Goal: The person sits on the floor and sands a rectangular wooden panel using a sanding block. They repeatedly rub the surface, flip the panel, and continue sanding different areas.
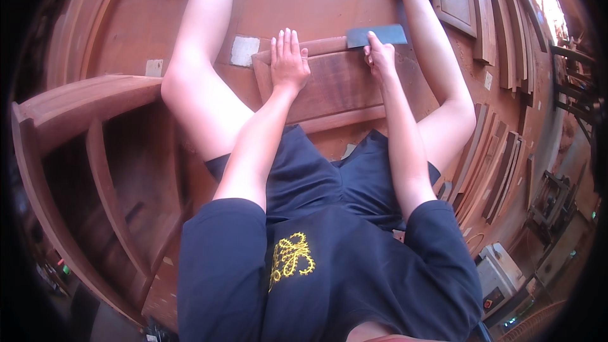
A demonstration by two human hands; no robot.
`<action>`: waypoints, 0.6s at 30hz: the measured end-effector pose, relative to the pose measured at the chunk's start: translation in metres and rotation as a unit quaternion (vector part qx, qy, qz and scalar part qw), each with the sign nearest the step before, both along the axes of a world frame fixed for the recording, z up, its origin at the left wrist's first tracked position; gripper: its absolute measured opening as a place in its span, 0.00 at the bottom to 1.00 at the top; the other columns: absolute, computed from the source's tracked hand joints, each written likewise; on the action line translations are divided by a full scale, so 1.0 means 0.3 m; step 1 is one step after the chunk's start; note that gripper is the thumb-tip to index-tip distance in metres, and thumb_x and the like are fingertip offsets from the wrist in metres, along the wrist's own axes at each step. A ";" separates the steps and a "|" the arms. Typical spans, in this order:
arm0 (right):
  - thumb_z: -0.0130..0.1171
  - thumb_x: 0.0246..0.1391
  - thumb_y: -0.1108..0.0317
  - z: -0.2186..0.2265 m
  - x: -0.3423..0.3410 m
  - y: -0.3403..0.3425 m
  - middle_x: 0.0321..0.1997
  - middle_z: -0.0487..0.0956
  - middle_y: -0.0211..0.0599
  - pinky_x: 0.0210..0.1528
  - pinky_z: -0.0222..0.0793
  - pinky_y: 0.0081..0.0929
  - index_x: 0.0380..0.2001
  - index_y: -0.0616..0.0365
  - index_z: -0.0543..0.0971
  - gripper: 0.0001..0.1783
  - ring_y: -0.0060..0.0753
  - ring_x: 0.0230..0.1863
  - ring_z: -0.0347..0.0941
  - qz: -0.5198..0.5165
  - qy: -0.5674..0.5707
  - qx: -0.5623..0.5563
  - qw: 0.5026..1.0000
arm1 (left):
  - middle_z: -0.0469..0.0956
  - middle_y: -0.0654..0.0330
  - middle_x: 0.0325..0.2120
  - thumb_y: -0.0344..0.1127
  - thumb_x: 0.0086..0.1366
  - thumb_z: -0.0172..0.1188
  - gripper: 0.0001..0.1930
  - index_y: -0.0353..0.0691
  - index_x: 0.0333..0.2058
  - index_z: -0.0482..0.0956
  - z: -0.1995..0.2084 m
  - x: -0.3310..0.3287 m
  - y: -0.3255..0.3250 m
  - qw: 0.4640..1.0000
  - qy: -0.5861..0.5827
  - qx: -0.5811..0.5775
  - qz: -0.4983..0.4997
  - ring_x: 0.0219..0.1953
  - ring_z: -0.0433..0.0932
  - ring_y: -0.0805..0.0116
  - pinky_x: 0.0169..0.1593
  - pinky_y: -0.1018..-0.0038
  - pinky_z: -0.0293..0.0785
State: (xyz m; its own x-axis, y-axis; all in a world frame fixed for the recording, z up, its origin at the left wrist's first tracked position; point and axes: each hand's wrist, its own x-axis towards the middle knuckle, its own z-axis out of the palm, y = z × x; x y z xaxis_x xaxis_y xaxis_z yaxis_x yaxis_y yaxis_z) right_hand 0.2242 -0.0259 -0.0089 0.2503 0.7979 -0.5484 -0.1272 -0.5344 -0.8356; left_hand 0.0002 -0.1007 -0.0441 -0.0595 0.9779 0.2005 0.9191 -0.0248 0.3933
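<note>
Between my legs lies a reddish-brown framed wooden panel, its raised border running round a darker middle. My left hand rests flat on the panel's far left part, fingers stretched out past its far edge. In my right hand is a flat, rectangular grey-green sheet, pinched with the thumb on top. The sheet lies across the far right part of the panel's border. Whether it is sandpaper or a scraper blade I cannot tell. The fingers under it are partly hidden.
A wooden frame with open compartments stands close on my left. Long wooden strips lie on the floor at right, near another panel. A pale square scrap sits by the panel's left corner. A whitish box stands at lower right.
</note>
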 end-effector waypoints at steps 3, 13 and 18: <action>0.56 0.61 0.58 0.028 -0.015 0.010 0.10 0.71 0.33 0.08 0.48 0.20 0.10 0.57 0.70 0.26 0.20 0.06 0.59 0.061 -0.063 0.016 0.996 | 0.58 0.45 0.64 0.43 0.70 0.42 0.28 0.30 0.62 0.60 -0.001 -0.008 0.003 1.000 -0.005 0.000 -0.002 0.69 0.53 0.51 0.72 0.56 0.42; 0.56 0.61 0.58 0.011 -0.024 -0.004 0.10 0.71 0.33 0.08 0.49 0.20 0.11 0.56 0.71 0.26 0.20 0.06 0.60 0.019 -0.002 0.012 1.000 | 0.57 0.46 0.65 0.42 0.71 0.41 0.26 0.32 0.63 0.59 0.005 0.007 0.021 1.000 -0.008 0.002 0.006 0.69 0.52 0.53 0.72 0.57 0.43; 0.58 0.61 0.58 -0.005 -0.023 0.017 0.11 0.71 0.35 0.08 0.48 0.21 0.11 0.58 0.70 0.25 0.20 0.06 0.59 -0.016 -0.003 0.010 1.000 | 0.58 0.47 0.65 0.42 0.71 0.41 0.26 0.32 0.62 0.59 0.016 -0.011 0.005 1.000 0.002 -0.006 0.006 0.69 0.53 0.53 0.72 0.58 0.43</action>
State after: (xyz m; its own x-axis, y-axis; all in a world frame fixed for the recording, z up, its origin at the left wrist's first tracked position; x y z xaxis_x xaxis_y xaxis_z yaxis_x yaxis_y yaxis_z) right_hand 0.2173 -0.0208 -0.0105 0.2793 0.8001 -0.5309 -0.1384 -0.5136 -0.8468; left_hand -0.0029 -0.0991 -0.0391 -0.0704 0.9795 0.1887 0.9205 -0.0091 0.3907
